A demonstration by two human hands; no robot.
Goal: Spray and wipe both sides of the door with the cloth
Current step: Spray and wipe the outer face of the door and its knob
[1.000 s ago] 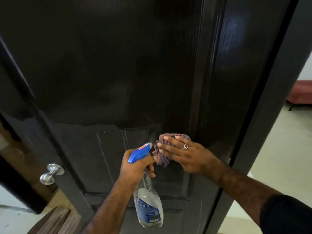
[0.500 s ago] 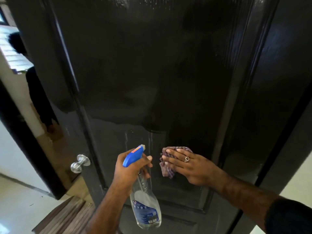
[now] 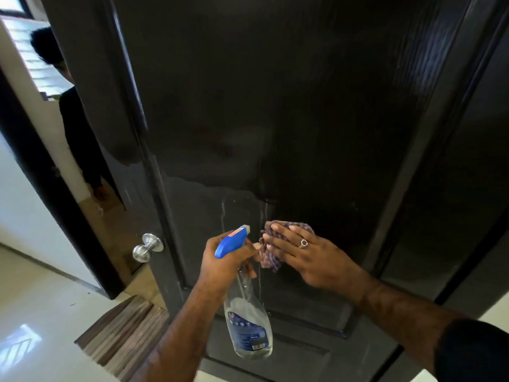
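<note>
Head view shows both forearms reaching forward and up toward a dark, glossy panelled wooden door (image 3: 316, 119). The left hand (image 3: 225, 267) is clenched round the neck of a clear plastic spray bottle with a blue trigger head (image 3: 232, 241); the bottle body hangs down below the fist, tilted slightly, and its pale nozzle is pointed at the door just above and beside the knuckles. A blue printed label is seen on the transparent lower part, and clear liquid is held in the bottom.

The right hand (image 3: 308, 257) is laid flat against the door with its fingers straight and spread, and a crumpled checked purple cloth (image 3: 271, 256) is pressed beneath them onto the panel. The cloth bulges out past the fingertips toward the bottle, just beside the nozzle. A silver ring (image 3: 303, 243) is worn on one finger. A dark sleeve (image 3: 473, 351) covers the right upper arm.

The door surface is smooth with a faint wood grain and raised moulded edges. Above the two hands a hazy wet patch with thin pale drip lines is seen on the panel, its upper edge uneven; farther up, the finish is darker and reflective.

To the left of the bottle hand, a round brushed-metal door knob (image 3: 147, 247) projects from the door edge. Below it a striped brown doormat (image 3: 124, 334) lies on shiny pale floor tiles (image 3: 35, 312).
</note>
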